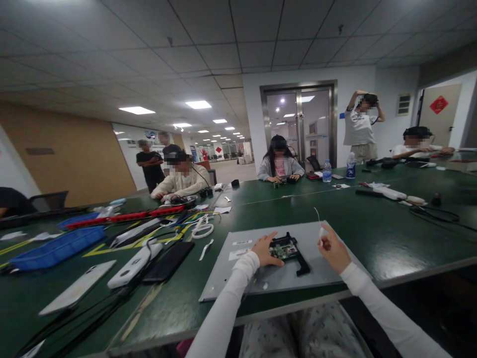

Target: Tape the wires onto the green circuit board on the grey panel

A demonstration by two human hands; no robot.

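Note:
A green circuit board [286, 248] lies in a black frame [303, 264] on a flat grey panel [238, 278] in front of me. My left hand [265, 250] grips the board's left side, thumb at the near edge and index finger at the far edge. To the right of the frame, slightly above the panel, my right hand [334, 250] pinches a small white piece [321, 232]. From it a thin pale strand [316, 214] curves upward; I cannot make out its exact kind. White labels [242, 242] lie on the panel, partly behind my left hand.
Left of the panel are a dark phone [168, 262], a white power bank [134, 266], a white phone [78, 288] and black cables. Farther left stands a blue tray [57, 247] beside a red power strip [126, 217]. Several people sit or stand around the green table [261, 201].

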